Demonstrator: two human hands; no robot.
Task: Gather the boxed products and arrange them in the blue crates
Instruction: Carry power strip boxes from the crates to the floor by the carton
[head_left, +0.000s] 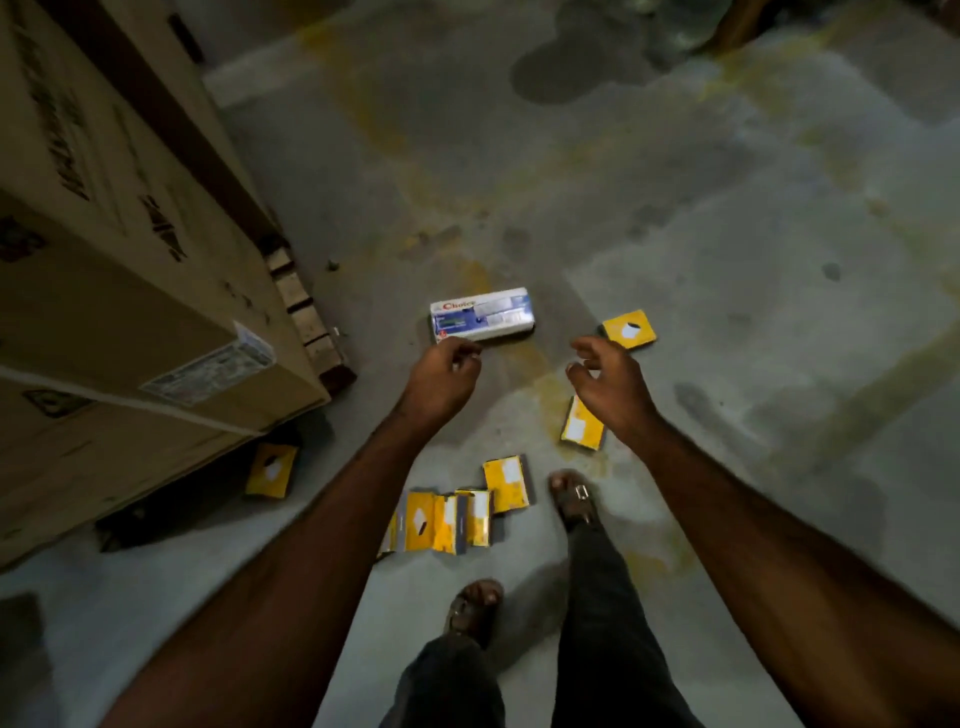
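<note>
Boxed products lie scattered on the concrete floor (727, 260) in the head view: a white-and-blue box (482, 314) out front, and small yellow boxes around the feet, one far right (629, 328), one under the right wrist (582, 423), a cluster near the sandals (447, 519) and one by the cardboard cartons (271, 470). No blue crate shows in this view.

The left hand (441, 376) reaches toward the near left corner of the white-and-blue box, its grip narrow, fingers loosely curled and holding nothing; whether the fingertips touch the box is hard to tell through the blur. The right hand (608, 382) hovers with a wide, empty grip between that box and the far yellow one.

To lift well, I would take the long box at both ends, thumbs on the near edge, then stack yellow ones on it.

The floor is stained grey and yellow, dimly lit. Tall cartons (130, 260) stand on a wooden pallet (311, 332) at left.
</note>
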